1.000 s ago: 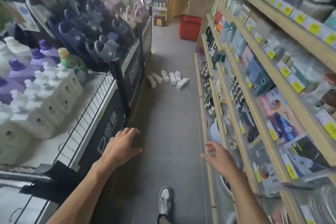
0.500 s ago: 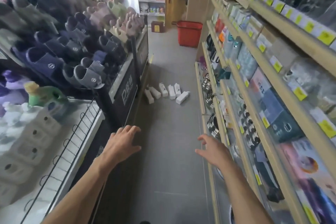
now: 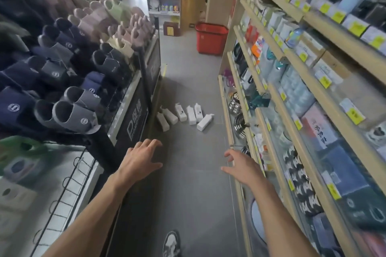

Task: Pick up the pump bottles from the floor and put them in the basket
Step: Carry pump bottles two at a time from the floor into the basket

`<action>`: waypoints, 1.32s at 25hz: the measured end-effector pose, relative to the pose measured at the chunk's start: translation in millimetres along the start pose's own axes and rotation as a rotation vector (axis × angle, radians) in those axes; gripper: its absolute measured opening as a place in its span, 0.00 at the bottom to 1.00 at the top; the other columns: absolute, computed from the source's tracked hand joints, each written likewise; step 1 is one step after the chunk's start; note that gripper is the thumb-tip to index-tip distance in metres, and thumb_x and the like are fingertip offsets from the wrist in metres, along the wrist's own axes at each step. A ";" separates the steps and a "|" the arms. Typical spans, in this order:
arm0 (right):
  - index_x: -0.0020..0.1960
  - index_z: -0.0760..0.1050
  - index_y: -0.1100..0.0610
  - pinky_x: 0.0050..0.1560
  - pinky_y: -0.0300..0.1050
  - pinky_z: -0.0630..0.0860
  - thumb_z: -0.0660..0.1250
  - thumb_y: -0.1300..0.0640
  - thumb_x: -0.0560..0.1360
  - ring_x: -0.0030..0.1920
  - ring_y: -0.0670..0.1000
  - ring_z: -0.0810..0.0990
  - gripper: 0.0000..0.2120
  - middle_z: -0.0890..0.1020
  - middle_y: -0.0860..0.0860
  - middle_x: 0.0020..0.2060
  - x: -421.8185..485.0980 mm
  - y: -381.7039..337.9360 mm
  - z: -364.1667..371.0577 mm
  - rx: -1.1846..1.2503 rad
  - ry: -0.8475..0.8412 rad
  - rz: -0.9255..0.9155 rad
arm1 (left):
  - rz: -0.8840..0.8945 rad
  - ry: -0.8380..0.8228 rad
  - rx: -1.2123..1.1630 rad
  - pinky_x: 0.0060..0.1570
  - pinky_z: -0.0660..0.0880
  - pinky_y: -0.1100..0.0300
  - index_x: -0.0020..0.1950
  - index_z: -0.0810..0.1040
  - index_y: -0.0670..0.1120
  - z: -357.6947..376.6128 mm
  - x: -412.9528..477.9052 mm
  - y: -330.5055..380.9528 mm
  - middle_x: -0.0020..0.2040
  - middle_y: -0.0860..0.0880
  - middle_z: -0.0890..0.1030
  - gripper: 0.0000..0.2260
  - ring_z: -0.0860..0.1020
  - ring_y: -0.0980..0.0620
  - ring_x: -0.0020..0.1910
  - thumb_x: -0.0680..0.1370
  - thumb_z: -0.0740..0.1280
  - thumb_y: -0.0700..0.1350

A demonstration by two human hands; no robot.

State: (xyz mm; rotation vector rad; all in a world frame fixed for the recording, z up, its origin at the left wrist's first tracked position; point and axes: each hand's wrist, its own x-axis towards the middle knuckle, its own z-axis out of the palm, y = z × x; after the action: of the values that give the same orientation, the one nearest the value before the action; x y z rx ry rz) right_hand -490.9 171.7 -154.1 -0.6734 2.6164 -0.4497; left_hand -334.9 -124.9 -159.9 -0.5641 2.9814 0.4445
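Several white pump bottles [image 3: 183, 116] lie on the grey floor of a shop aisle, close to the foot of the left display stand. A red basket [image 3: 211, 37] stands on the floor farther down the aisle, by the right shelving. My left hand [image 3: 140, 158] is stretched out in front of me, fingers apart and empty, well short of the bottles. My right hand [image 3: 242, 167] is likewise empty with spread fingers, near the lower edge of the right shelf.
A black display stand [image 3: 135, 115] with slippers [image 3: 71, 110] lines the left side. Wooden shelves [image 3: 292, 94] full of packaged goods line the right. A brown box [image 3: 171, 28] sits at the aisle's far end. My shoe [image 3: 172, 243] shows at the bottom.
I have walked forward down the aisle. The bottles and the red basket are nearer now, and the white bottles on the left counter have slid out of view. Both hands stay empty.
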 end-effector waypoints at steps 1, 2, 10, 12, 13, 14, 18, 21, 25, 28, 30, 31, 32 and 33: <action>0.66 0.73 0.47 0.55 0.47 0.75 0.72 0.45 0.76 0.58 0.50 0.78 0.21 0.79 0.46 0.60 20.7 -7.0 -6.8 0.004 0.000 0.006 | 0.004 0.001 -0.005 0.60 0.71 0.50 0.72 0.65 0.57 -6.5 22.2 -6.7 0.66 0.54 0.72 0.29 0.71 0.49 0.64 0.74 0.72 0.58; 0.66 0.73 0.46 0.55 0.47 0.75 0.72 0.45 0.76 0.58 0.50 0.78 0.21 0.78 0.46 0.60 41.9 -13.6 -13.4 0.006 0.004 0.013 | 0.009 0.006 -0.001 0.60 0.71 0.50 0.72 0.65 0.57 -12.4 44.3 -13.4 0.66 0.53 0.72 0.29 0.72 0.49 0.65 0.74 0.72 0.58; 0.67 0.72 0.47 0.57 0.48 0.74 0.72 0.44 0.76 0.59 0.51 0.78 0.22 0.78 0.46 0.61 200.8 -48.3 -53.2 0.010 -0.007 0.012 | 0.013 -0.018 0.027 0.62 0.72 0.48 0.71 0.66 0.56 -37.7 208.1 -49.4 0.66 0.53 0.72 0.28 0.72 0.48 0.65 0.74 0.73 0.59; 0.66 0.73 0.46 0.58 0.48 0.75 0.72 0.44 0.75 0.59 0.51 0.78 0.21 0.79 0.46 0.61 241.8 -48.5 -60.8 0.015 -0.019 0.006 | 0.008 -0.036 0.033 0.60 0.72 0.49 0.70 0.66 0.55 -38.2 247.9 -52.3 0.64 0.53 0.73 0.29 0.73 0.48 0.64 0.74 0.72 0.59; 0.66 0.73 0.46 0.58 0.48 0.75 0.72 0.44 0.75 0.59 0.50 0.78 0.21 0.79 0.45 0.61 266.9 -46.6 -65.2 0.021 -0.024 0.001 | 0.006 -0.036 0.043 0.60 0.73 0.49 0.71 0.66 0.55 -37.9 271.7 -53.6 0.64 0.53 0.73 0.30 0.73 0.48 0.64 0.73 0.72 0.60; 0.66 0.73 0.46 0.57 0.48 0.75 0.72 0.44 0.75 0.59 0.50 0.78 0.21 0.79 0.45 0.61 293.0 -45.1 -70.8 0.024 -0.028 -0.007 | -0.002 -0.029 0.051 0.60 0.73 0.49 0.72 0.65 0.55 -38.4 295.3 -55.0 0.65 0.53 0.73 0.31 0.73 0.48 0.64 0.73 0.72 0.60; 0.65 0.73 0.46 0.53 0.45 0.74 0.73 0.44 0.74 0.58 0.50 0.79 0.22 0.80 0.44 0.60 398.5 -41.2 -99.6 0.029 -0.051 -0.052 | -0.038 -0.054 0.083 0.60 0.72 0.49 0.75 0.62 0.55 -48.3 386.7 -54.3 0.66 0.53 0.72 0.34 0.72 0.48 0.65 0.73 0.72 0.60; 0.63 0.74 0.45 0.49 0.44 0.71 0.74 0.43 0.73 0.58 0.51 0.79 0.21 0.80 0.43 0.59 467.4 -46.8 -118.2 0.017 -0.070 -0.078 | -0.061 -0.066 0.093 0.61 0.72 0.47 0.74 0.63 0.57 -59.1 444.3 -56.3 0.65 0.53 0.73 0.33 0.72 0.48 0.65 0.73 0.72 0.59; 0.64 0.74 0.44 0.49 0.45 0.71 0.73 0.43 0.72 0.58 0.52 0.80 0.23 0.80 0.42 0.59 555.4 -68.0 -135.1 -0.008 -0.105 -0.122 | -0.126 -0.072 0.088 0.62 0.71 0.45 0.73 0.64 0.58 -71.3 514.5 -67.8 0.65 0.53 0.72 0.31 0.72 0.47 0.65 0.73 0.72 0.58; 0.65 0.73 0.43 0.57 0.49 0.74 0.72 0.41 0.71 0.59 0.52 0.79 0.24 0.80 0.43 0.59 615.7 -89.1 -131.1 -0.024 -0.165 -0.139 | -0.169 -0.092 0.073 0.63 0.71 0.45 0.74 0.64 0.57 -66.0 557.0 -85.4 0.66 0.53 0.72 0.32 0.72 0.47 0.65 0.73 0.72 0.58; 0.63 0.72 0.40 0.61 0.54 0.75 0.71 0.39 0.69 0.61 0.53 0.79 0.24 0.79 0.42 0.60 654.0 -103.1 -125.9 -0.029 -0.210 -0.128 | -0.191 -0.113 0.066 0.61 0.72 0.47 0.75 0.63 0.56 -58.3 585.2 -101.7 0.66 0.53 0.72 0.33 0.72 0.47 0.65 0.74 0.71 0.59; 0.62 0.71 0.40 0.61 0.56 0.75 0.70 0.38 0.68 0.61 0.53 0.79 0.24 0.79 0.42 0.60 675.1 -109.8 -122.4 -0.029 -0.228 -0.117 | -0.202 -0.116 0.058 0.61 0.72 0.47 0.75 0.62 0.56 -54.5 601.4 -112.1 0.66 0.53 0.72 0.33 0.72 0.47 0.65 0.74 0.71 0.59; 0.61 0.71 0.40 0.60 0.56 0.75 0.70 0.38 0.68 0.62 0.53 0.78 0.23 0.79 0.42 0.58 697.3 -116.2 -117.9 -0.032 -0.242 -0.112 | -0.206 -0.116 0.047 0.61 0.72 0.47 0.75 0.63 0.57 -52.8 618.2 -122.7 0.66 0.53 0.72 0.32 0.72 0.47 0.65 0.74 0.71 0.59; 0.60 0.71 0.40 0.60 0.55 0.75 0.70 0.39 0.68 0.63 0.54 0.77 0.22 0.79 0.42 0.57 718.0 -124.9 -115.6 -0.027 -0.257 -0.116 | -0.211 -0.117 0.030 0.61 0.71 0.48 0.74 0.63 0.57 -52.9 634.9 -134.1 0.66 0.53 0.72 0.32 0.73 0.47 0.64 0.74 0.71 0.59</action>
State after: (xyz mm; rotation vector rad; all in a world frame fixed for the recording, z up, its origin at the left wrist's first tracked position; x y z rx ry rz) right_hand -1072.1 -278.6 -217.3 -0.8366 2.3540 -0.3375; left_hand -876.9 -479.8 -225.3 -0.8095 2.7746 0.3997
